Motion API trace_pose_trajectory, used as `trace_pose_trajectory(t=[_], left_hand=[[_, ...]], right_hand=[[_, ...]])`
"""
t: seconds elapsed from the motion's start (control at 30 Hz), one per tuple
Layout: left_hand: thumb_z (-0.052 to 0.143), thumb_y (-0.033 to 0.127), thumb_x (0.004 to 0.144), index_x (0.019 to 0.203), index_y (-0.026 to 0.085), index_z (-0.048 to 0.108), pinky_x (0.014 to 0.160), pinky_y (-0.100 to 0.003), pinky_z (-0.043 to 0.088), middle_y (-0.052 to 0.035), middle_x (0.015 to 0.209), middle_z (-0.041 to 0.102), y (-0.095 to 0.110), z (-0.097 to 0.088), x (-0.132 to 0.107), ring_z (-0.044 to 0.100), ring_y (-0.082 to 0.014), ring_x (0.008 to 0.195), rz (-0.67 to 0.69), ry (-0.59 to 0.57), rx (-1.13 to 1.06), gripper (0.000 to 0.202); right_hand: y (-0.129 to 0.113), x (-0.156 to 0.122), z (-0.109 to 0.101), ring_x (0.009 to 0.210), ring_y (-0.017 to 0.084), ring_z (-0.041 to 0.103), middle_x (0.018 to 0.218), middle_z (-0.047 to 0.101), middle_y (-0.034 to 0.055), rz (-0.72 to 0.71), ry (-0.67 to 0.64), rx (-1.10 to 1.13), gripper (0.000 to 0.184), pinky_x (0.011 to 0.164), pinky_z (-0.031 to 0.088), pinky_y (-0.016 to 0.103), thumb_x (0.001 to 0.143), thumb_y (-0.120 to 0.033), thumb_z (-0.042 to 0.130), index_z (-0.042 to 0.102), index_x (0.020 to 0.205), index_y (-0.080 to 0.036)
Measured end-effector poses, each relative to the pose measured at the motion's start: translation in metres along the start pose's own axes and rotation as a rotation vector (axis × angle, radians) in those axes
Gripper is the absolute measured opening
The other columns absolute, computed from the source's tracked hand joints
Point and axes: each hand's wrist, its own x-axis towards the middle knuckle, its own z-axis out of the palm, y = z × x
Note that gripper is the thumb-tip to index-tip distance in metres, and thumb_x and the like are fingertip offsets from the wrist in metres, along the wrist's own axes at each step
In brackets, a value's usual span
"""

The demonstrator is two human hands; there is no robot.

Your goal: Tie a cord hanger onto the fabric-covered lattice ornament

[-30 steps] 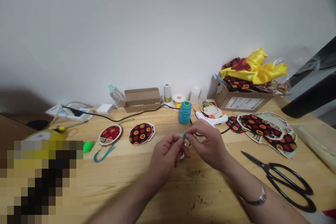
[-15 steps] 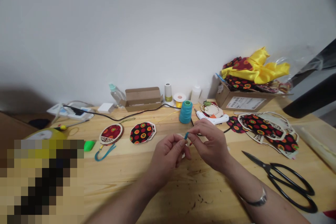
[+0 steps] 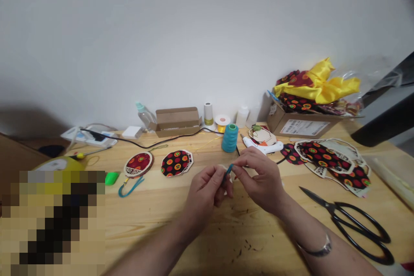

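Over the middle of the wooden table [image 3: 155, 220], my left hand [image 3: 205, 194] and my right hand [image 3: 261, 179] meet fingertip to fingertip. Both pinch a short teal cord [image 3: 228, 169] that sticks up between them. A silver bangle [image 3: 315, 248] circles my right wrist. A small pale piece shows just beneath the fingers, mostly hidden. A teal thread spool [image 3: 230, 137] stands right behind the hands, and a white glue gun [image 3: 262, 146] lies beside it.
Black scissors [image 3: 351, 222] lie at the right. Fabric-covered rounds [image 3: 176, 163] and a framed one with a teal loop [image 3: 137, 164] sit left of centre. More patterned pieces [image 3: 326, 157] pile at the right. A cardboard box of fabric [image 3: 302, 125], a small open box [image 3: 177, 121], bottles and spools line the wall.
The hands have stayed together on the teal cord, with only slight finger shifts. The view has drifted a little.
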Motion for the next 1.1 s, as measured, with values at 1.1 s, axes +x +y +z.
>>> trace_pose_trajectory(t=[1.1], left_hand=[[0.061, 0.028, 0.077, 0.072, 0.014, 0.067, 0.064, -0.025, 0.039, -0.0031, 0.071, 0.063, -0.0019, -0.0066, 0.0045, 0.053, -0.0131, 0.065, 0.129, -0.018, 0.058, 0.016]], right_hand=[[-0.0003, 0.0034, -0.0058, 0.062, 0.015, 0.047, 0.056, 0.053, 0.0005, -0.002, -0.062, 0.018, 0.017, 0.061, 0.04, 0.03, 0.076, -0.011, 0.055, 0.064, 0.064, -0.019]])
